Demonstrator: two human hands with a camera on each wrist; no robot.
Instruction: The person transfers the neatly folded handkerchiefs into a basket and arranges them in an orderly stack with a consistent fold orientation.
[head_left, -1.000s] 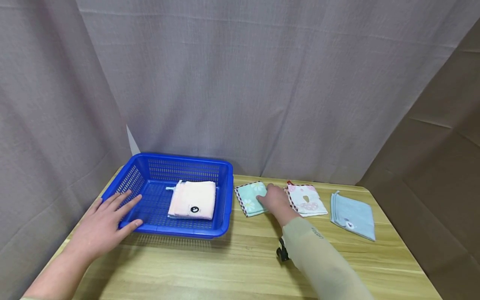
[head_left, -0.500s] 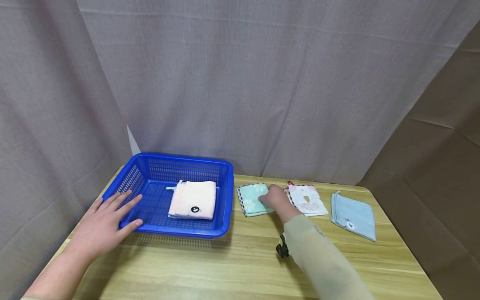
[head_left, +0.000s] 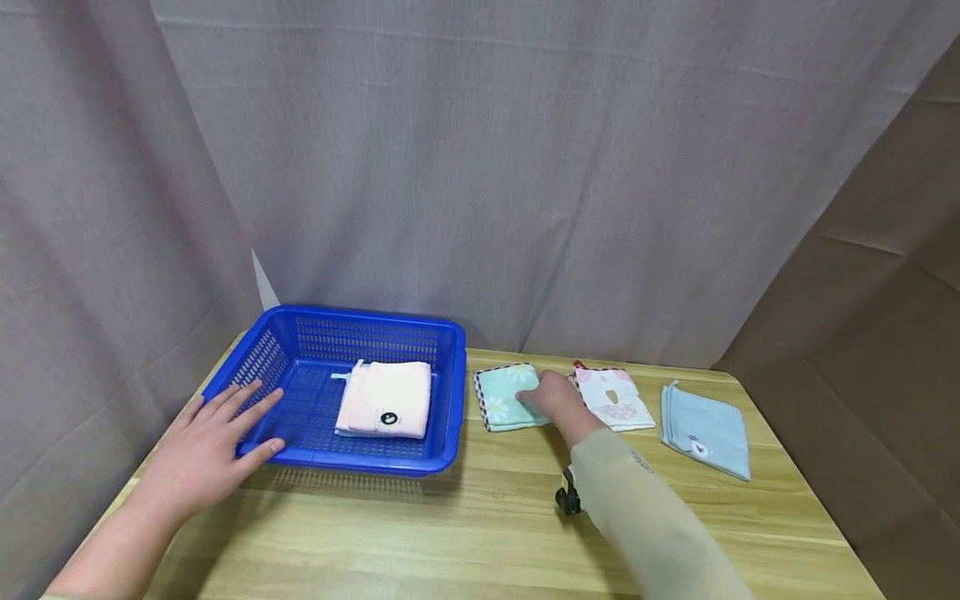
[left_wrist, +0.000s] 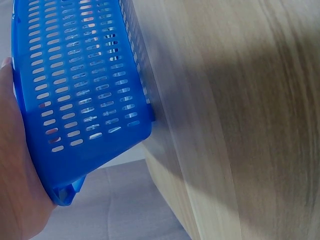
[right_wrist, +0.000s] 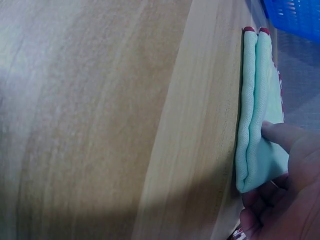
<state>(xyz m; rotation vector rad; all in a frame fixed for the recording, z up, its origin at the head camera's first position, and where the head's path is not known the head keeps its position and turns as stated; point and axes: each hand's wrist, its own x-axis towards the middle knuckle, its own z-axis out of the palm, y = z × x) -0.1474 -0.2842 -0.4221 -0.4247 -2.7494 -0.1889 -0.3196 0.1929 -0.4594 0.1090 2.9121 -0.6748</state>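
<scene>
My left hand [head_left: 201,450] lies with spread fingers over the front left corner of a blue plastic basket [head_left: 337,459]. In the left wrist view the palm side is against the basket's rim [left_wrist: 20,107]. Inside the basket sits a folded pale pink towel [head_left: 393,387] with a round black mark, over a light blue layer. My right hand [head_left: 558,398] pinches the right side of a folded mint green towel [head_left: 501,390] with daisies and a checked border. In the right wrist view the thumb [right_wrist: 280,134] presses on its top and the other fingers curl at the folded edge.
Right of that hand lies a folded white towel [head_left: 611,398] with pink patterns and a red loop. Farther right is a folded light blue towel [head_left: 705,429] with a small bear face. Grey curtain [head_left: 480,167] stands behind the wooden table [head_left: 420,533], brown paneling [head_left: 862,333] at the right.
The mint green towel and my right hand have shifted slightly to the right. My left hand, the basket and the other towels stay put.
</scene>
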